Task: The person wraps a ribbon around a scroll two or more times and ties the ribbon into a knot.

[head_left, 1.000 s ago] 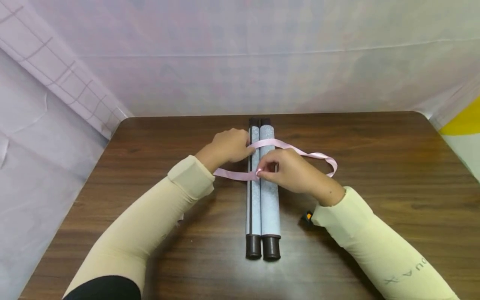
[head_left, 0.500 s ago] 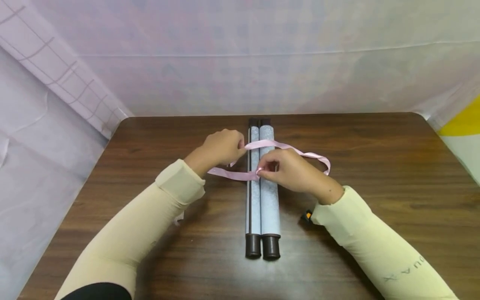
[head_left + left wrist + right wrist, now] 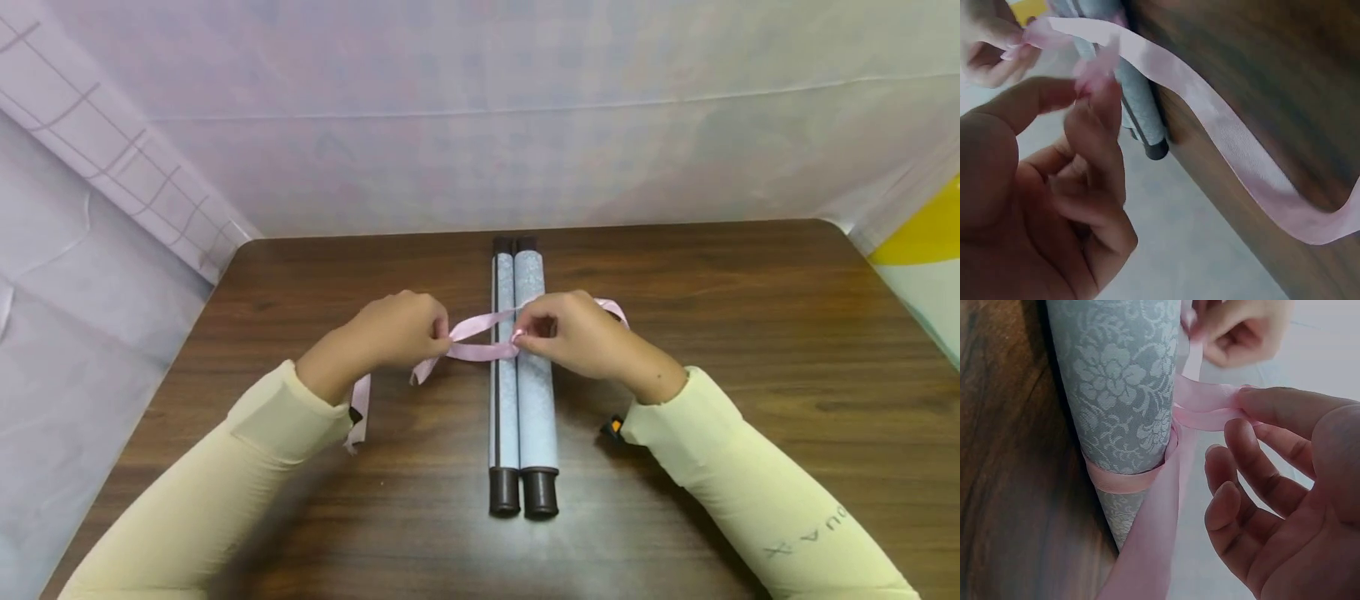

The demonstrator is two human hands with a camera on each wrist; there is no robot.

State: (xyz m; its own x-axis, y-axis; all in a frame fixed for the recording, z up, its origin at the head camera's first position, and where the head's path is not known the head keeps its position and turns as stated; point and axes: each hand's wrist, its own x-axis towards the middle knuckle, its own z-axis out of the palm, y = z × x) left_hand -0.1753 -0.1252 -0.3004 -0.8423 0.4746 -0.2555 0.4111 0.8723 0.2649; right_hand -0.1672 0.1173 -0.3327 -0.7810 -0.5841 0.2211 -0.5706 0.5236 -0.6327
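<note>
The grip of the right hand (image 3: 577, 337) pinched a folded loop of pink ribbon (image 3: 480, 352) between thumb and forefinger, above the right-hand one of two rolls; in the right wrist view its other fingers were loosely bent, apart from the ribbon. To its left, the grip of the left hand (image 3: 397, 333) pinched another part of the same ribbon between thumb and finger, just left of the rolls.

Between the hands the ribbon ran in two strands across the left roll (image 3: 507, 400). One tail hung below the left fingertips, another length showed beside the left cuff, and a twisted loop lay to the right, beyond the right hand. In the right wrist view, a band of ribbon (image 3: 1122, 481) crossed the roll's surface.

The left roll and the right roll (image 3: 536, 400) lay close side by side, running from near to far. Both were pale grey-blue with dark end caps; the left one carried a dark lengthwise stripe. Pale flowers patterned the cloth seen close up.

The rolls rested on a brown wood-grain table (image 3: 420, 525). Just beside the right cream sleeve (image 3: 765, 492) was a small black and orange object (image 3: 615, 428), partly hidden. A pale hanging sheet (image 3: 480, 125) rose behind the table's far edge, with a yellow patch (image 3: 922, 229) at far right.
</note>
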